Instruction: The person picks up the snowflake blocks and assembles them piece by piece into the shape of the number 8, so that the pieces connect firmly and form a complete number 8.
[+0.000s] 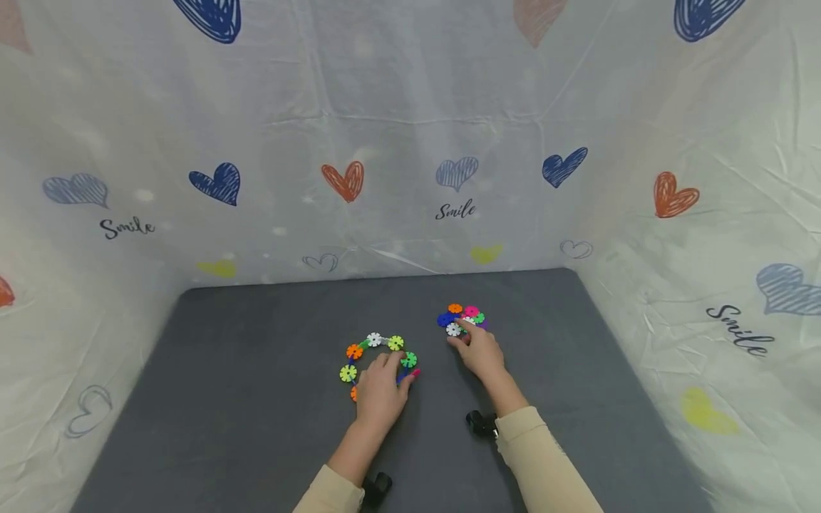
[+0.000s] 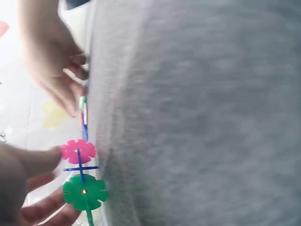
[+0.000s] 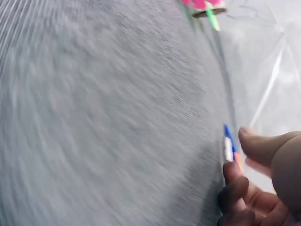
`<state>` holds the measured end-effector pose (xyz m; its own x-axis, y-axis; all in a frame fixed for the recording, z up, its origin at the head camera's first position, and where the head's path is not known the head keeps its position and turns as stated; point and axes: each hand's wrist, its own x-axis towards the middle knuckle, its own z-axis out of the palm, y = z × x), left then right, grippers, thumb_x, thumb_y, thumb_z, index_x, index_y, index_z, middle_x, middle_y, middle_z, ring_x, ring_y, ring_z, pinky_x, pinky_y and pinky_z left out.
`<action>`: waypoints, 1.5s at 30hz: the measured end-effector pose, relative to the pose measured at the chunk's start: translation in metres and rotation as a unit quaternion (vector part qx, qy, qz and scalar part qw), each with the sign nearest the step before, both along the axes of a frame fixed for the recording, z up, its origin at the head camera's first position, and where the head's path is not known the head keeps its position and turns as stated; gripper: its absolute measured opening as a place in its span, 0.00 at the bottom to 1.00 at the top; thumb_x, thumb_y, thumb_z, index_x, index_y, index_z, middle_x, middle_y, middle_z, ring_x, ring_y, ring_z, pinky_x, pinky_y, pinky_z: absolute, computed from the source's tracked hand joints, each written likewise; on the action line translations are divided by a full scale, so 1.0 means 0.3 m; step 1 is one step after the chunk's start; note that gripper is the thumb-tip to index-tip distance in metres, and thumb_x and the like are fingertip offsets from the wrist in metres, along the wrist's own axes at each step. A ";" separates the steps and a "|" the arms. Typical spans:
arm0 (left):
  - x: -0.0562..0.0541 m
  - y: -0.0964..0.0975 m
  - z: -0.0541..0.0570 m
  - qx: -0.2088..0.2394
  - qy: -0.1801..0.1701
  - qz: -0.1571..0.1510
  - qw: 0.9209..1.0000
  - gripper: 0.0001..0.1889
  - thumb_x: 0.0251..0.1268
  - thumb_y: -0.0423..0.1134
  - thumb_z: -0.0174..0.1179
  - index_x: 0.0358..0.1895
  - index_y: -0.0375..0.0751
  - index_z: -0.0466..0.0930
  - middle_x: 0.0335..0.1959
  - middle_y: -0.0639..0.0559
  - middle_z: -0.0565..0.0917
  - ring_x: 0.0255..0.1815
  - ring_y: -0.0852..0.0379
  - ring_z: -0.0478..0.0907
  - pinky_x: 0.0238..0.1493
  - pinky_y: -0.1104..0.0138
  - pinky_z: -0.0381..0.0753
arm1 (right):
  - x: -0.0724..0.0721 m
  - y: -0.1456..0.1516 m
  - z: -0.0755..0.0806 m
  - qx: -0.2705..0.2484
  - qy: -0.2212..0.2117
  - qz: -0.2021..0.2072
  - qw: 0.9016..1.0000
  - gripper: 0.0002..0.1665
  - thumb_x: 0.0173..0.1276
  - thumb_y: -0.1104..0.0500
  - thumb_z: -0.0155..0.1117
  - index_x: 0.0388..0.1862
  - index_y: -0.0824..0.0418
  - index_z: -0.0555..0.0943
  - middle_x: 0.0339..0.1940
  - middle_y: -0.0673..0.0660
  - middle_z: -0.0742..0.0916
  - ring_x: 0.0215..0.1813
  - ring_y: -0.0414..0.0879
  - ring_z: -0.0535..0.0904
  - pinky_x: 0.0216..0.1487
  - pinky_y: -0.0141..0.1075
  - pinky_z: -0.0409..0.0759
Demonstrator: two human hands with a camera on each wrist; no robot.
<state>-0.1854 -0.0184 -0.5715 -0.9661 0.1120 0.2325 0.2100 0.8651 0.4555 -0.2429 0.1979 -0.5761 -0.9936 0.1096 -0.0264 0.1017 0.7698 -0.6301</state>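
Note:
A ring of linked, notched plastic discs (image 1: 348, 373), coloured orange, yellow-green, white, green, blue and pink, lies on the dark table. My left hand (image 1: 380, 392) covers its near right part and holds it there. In the left wrist view the thumb touches a pink disc (image 2: 79, 151), with fingers at a green disc (image 2: 84, 192); blue discs link the two. Up and to the right, my right hand (image 1: 481, 351) reaches into a small pile of loose discs (image 1: 445, 320). Its thumb and index finger are apart at a white disc (image 1: 453, 329); the fingertips partly hide the pile.
The dark grey table (image 1: 256, 442) reaches back to a white cloth (image 1: 385, 92) printed with hearts and "Smile", which also hangs at both sides. A black wrist camera (image 1: 481, 424) sits below the right wrist, another black camera (image 1: 377, 489) by the left sleeve.

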 end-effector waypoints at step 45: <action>0.043 0.000 0.029 0.093 0.104 -0.049 0.989 0.04 0.61 0.37 0.72 0.37 0.44 0.91 0.35 0.52 0.90 0.36 0.55 0.87 0.43 0.59 0.86 | 0.192 -0.175 0.040 -0.280 0.049 -0.012 0.959 0.09 0.65 0.59 0.74 0.32 0.64 0.88 0.22 0.62 0.88 0.19 0.39 0.74 0.21 0.31 0.73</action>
